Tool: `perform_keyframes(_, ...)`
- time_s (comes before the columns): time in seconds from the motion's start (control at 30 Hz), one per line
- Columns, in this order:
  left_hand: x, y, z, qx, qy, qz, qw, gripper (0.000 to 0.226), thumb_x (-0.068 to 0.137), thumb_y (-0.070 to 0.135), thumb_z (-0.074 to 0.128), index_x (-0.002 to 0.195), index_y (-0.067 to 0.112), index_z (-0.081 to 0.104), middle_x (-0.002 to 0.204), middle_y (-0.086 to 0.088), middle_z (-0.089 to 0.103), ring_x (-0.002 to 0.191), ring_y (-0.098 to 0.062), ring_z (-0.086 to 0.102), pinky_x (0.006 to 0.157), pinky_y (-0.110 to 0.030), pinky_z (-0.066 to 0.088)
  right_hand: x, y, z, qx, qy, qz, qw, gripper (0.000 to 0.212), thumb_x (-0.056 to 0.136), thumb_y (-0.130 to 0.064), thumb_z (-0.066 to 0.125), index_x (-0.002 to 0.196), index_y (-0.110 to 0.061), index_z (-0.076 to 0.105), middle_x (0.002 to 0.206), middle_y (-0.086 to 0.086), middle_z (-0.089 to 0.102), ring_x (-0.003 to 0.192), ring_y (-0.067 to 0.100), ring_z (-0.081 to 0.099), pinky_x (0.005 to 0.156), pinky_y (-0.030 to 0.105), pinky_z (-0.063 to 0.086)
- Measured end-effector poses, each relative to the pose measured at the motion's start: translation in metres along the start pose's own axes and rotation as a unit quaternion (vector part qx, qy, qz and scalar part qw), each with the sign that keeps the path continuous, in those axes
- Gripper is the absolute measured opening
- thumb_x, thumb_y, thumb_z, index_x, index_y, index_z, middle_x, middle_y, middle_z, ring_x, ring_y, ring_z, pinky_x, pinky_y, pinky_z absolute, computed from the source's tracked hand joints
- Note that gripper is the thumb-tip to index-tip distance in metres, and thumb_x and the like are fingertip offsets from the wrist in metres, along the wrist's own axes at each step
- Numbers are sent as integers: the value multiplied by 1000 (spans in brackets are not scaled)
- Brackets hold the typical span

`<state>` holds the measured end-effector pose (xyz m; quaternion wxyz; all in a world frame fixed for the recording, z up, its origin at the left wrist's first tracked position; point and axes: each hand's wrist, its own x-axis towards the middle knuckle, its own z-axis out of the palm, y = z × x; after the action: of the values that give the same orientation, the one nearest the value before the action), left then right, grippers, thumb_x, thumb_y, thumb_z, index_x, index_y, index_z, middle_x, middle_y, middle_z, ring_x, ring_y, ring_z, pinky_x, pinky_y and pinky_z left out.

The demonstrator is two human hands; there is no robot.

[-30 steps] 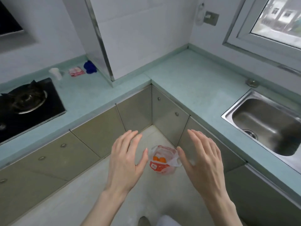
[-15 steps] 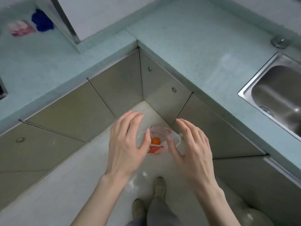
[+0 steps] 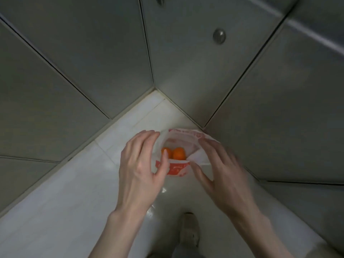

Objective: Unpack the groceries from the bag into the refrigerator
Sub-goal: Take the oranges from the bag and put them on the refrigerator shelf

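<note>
Between both hands (image 3: 141,164), open bag (image 3: 178,169).

A home kitchen, seen low in a corner. Grey-green cabinet doors (image 3: 74,71) with flush round metal pulls (image 3: 219,35) meet at a right angle across the upper frame, above a pale glossy tiled floor (image 3: 65,198). A red-and-white plastic shopping bag (image 3: 176,167) holding oranges (image 3: 179,153) sits on the floor in that corner.
</note>
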<state>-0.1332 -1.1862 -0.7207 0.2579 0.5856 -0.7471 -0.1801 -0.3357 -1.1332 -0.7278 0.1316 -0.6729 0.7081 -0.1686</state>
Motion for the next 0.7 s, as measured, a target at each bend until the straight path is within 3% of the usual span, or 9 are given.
perform_keyframes(0.17,-6,-60,93,-8,-35,35,999,43,100,34,58,138,14,61,139,-1,60,131,-19,53,108,-36,47,19,48,95,9,-1,-14,1000,61,104,-61,38,148,-20,52,147,1,59,135,21,56,110,49,50)
perform_keyframes(0.23,-2,-78,124,-9,-51,49,997,43,99,34,60,137,15,61,139,-1,61,130,-20,54,104,-39,51,27,68,129,-3,5,-30,1000,59,105,-59,43,146,-18,54,146,2,61,135,22,58,112,46,49)
perform_keyframes(0.33,3,-103,167,-2,-83,88,993,41,98,35,58,135,17,64,138,0,63,130,-19,56,103,-37,54,35,93,176,-25,13,-37,999,55,103,-53,52,143,-17,57,141,3,64,130,22,61,111,38,43)
perform_keyframes(0.57,17,-165,247,74,-175,151,970,40,94,25,69,133,20,64,130,1,66,118,-20,62,88,-25,51,60,134,270,-61,8,-43,997,52,102,-48,46,141,-16,58,138,5,67,126,27,65,109,41,41)
perform_keyframes(0.7,26,-189,273,122,-227,150,955,51,100,30,57,151,27,48,144,4,55,128,-16,53,98,-28,49,76,144,305,-67,-30,-37,997,47,100,-39,62,141,-18,58,139,4,66,127,26,64,110,37,32)
